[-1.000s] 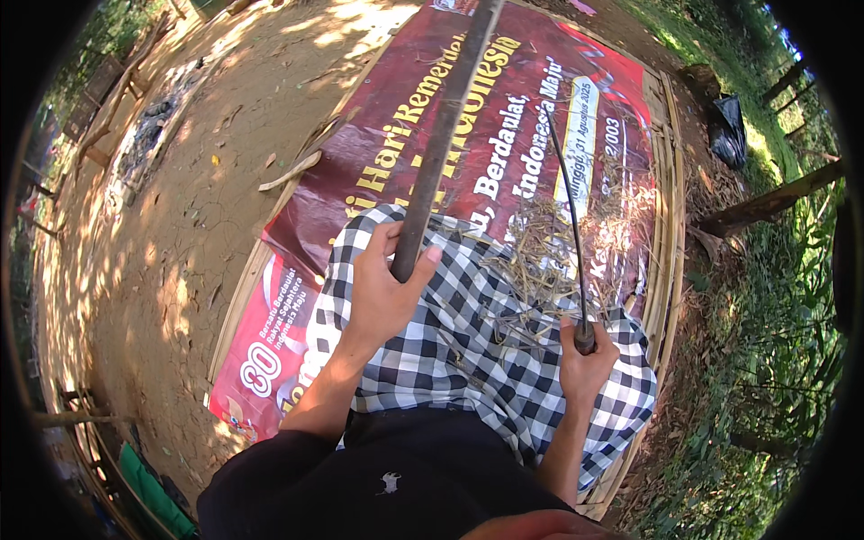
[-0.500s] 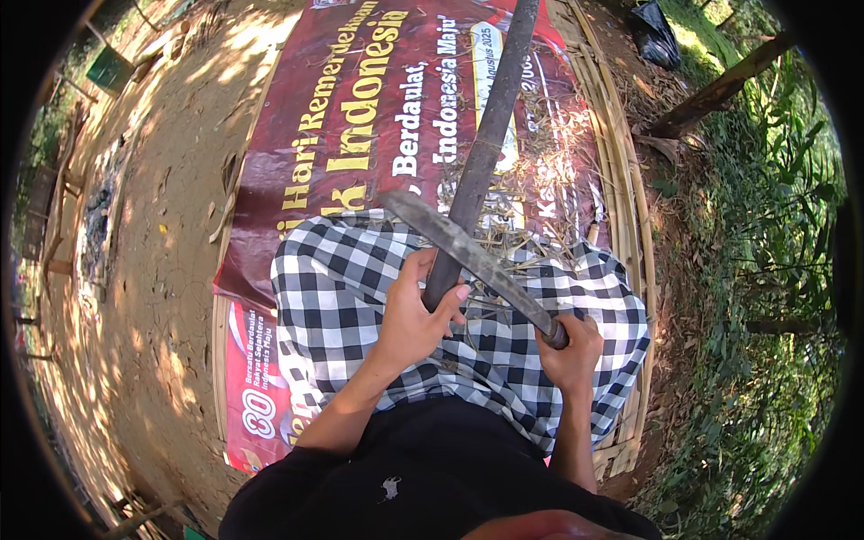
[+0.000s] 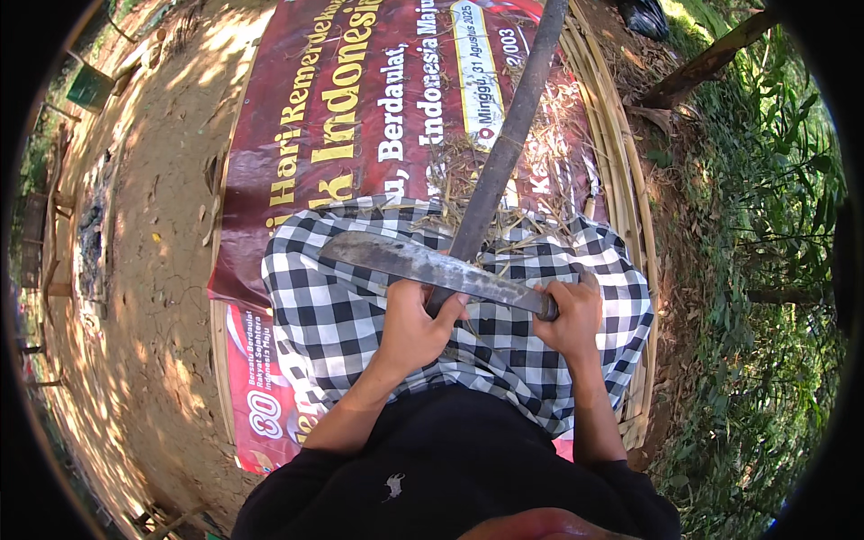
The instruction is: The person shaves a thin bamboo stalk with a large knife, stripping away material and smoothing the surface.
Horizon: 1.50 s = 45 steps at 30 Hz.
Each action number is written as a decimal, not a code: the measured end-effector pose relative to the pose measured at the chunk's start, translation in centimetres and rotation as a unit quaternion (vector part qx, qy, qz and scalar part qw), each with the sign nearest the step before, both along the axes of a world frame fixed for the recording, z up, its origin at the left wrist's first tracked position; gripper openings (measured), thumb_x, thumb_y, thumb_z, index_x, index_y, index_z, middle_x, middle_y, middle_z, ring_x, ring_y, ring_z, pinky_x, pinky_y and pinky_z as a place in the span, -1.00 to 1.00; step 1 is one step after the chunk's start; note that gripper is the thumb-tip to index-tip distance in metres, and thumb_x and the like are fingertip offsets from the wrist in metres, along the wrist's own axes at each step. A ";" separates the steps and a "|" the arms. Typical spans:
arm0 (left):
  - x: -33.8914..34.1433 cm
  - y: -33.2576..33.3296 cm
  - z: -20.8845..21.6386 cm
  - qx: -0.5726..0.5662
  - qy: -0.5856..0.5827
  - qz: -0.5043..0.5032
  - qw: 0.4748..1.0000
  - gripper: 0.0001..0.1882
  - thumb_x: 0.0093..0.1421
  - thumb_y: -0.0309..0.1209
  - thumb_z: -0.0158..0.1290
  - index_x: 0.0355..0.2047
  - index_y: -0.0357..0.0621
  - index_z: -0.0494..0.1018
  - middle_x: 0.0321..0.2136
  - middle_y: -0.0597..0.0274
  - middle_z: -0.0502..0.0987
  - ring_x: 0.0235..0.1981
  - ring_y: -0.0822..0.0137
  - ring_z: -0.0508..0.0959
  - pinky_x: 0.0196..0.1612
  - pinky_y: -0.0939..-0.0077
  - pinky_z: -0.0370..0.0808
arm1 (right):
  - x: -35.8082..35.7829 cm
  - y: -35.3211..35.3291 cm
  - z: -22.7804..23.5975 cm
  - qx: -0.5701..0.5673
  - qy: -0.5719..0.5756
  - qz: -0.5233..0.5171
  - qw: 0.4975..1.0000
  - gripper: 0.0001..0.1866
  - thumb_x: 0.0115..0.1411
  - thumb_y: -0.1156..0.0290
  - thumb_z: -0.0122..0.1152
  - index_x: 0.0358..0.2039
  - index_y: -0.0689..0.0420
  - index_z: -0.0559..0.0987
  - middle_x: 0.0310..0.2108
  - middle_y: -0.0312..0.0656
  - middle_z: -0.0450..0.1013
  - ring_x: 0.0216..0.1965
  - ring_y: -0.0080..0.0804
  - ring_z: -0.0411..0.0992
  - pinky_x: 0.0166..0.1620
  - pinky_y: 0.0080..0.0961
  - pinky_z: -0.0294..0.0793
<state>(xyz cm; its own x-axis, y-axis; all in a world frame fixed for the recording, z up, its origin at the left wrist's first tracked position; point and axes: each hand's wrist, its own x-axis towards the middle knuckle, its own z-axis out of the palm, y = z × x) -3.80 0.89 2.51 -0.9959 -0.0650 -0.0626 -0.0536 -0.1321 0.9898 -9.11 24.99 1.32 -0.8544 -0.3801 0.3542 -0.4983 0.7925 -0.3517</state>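
Note:
A long dark pole point(image 3: 515, 126), wooden by its look, slants from my lap toward the far edge. Its near end sits in the closed fingers of my left hand point(image 3: 416, 328). My right hand point(image 3: 572, 315) grips the handle of a machete point(image 3: 387, 255). The broad, worn grey blade lies across the pole just beyond my left hand, its tip pointing left, and it hides part of the pole and some left fingers. A black-and-white checked cloth point(image 3: 333, 306) covers my legs beneath both hands. Whether the edge touches the pole I cannot tell.
Straw-like shavings point(image 3: 549, 126) litter a dark red printed banner point(image 3: 256, 193) spread over a bamboo platform point(image 3: 621, 171). A small knife-like piece point(image 3: 592, 193) lies by the right edge. Bare ground point(image 3: 171, 234) is at left, plants point(image 3: 765, 234) and a black plastic bag point(image 3: 643, 18) at right.
The machete has turned so its blade lies flatter and shows more of its broad side, its tip lower and further left. My right hand rose slightly; the pole tilts a little more to the right.

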 end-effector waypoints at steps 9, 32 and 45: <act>-0.3 0.0 -0.1 -0.027 0.021 0.033 0.999 -0.59 0.25 -0.61 0.10 0.09 -0.44 0.33 -0.10 -0.03 0.61 -0.45 0.44 0.62 -0.46 0.63 0.53 | -5.1 0.6 0.8 0.021 -0.039 -0.130 0.991 -0.80 -0.17 0.36 0.35 -0.57 0.13 0.51 -0.68 -0.06 0.44 -0.59 0.03 0.43 -0.46 -0.12 0.42; 0.0 -0.2 -2.8 -0.028 -0.025 0.046 0.998 -0.61 0.21 -0.66 0.11 0.06 -0.45 0.38 -0.14 0.04 0.64 -0.43 0.45 0.64 -0.50 0.61 0.54 | -8.2 -1.8 -1.7 0.073 -0.108 -0.102 0.986 -0.81 -0.03 0.29 0.30 -0.58 0.13 0.53 -0.68 0.01 0.46 -0.59 0.10 0.48 -0.42 -0.01 0.45; -0.2 -0.1 -3.6 0.007 -0.056 0.060 0.997 -0.62 0.21 -0.68 0.11 0.05 -0.43 0.39 -0.15 0.03 0.65 -0.44 0.45 0.63 -0.52 0.64 0.52 | -6.2 -3.1 -0.8 0.071 -0.182 -0.063 0.979 -0.80 -0.04 0.28 0.31 -0.54 0.14 0.56 -0.63 0.08 0.48 -0.49 0.16 0.50 -0.36 0.01 0.48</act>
